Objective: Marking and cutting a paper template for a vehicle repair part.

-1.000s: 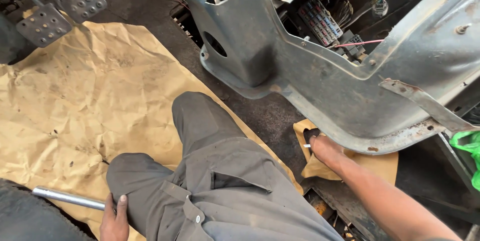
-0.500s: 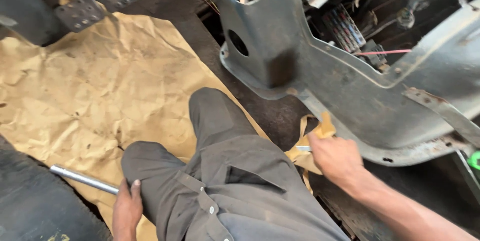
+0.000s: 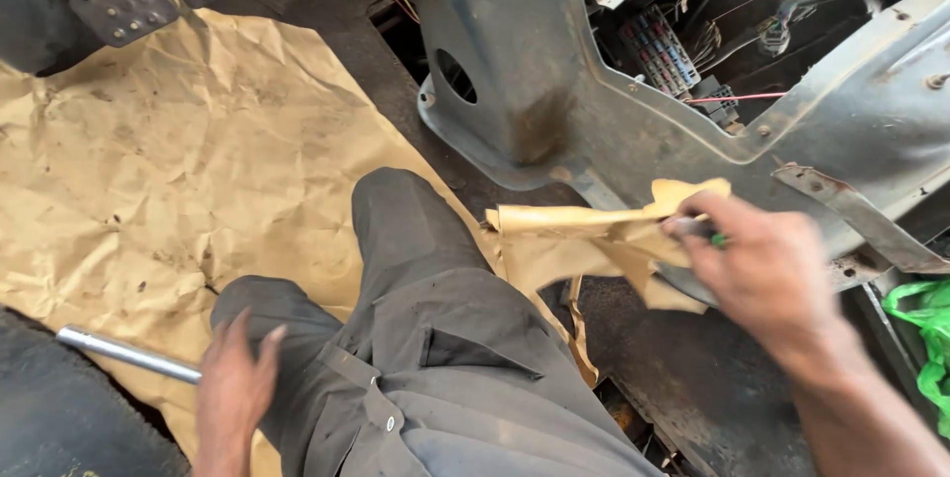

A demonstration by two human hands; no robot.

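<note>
On the cab floor, hidden parts: the right hand (image 3: 767, 264) is blurred; a small dark tool with a green tip (image 3: 714, 238) is barely made out under its fingers.
Right hand: clenched on a crumpled tan paper scrap (image 3: 584, 239), which is held up beside the grey metal dashboard shell (image 3: 594, 111).
Left hand: the left hand (image 3: 233, 388) is blurred, fingers loose, grasping nothing, just beside a silver metal tube (image 3: 124, 353) partly cut off by a dark edge.
Floor: a large creased brown paper sheet (image 3: 168, 160) is spread under the grey-trousered knee (image 3: 406, 239).
Change: the scrap, flat on the floor half a second ago, is now lifted.
</note>
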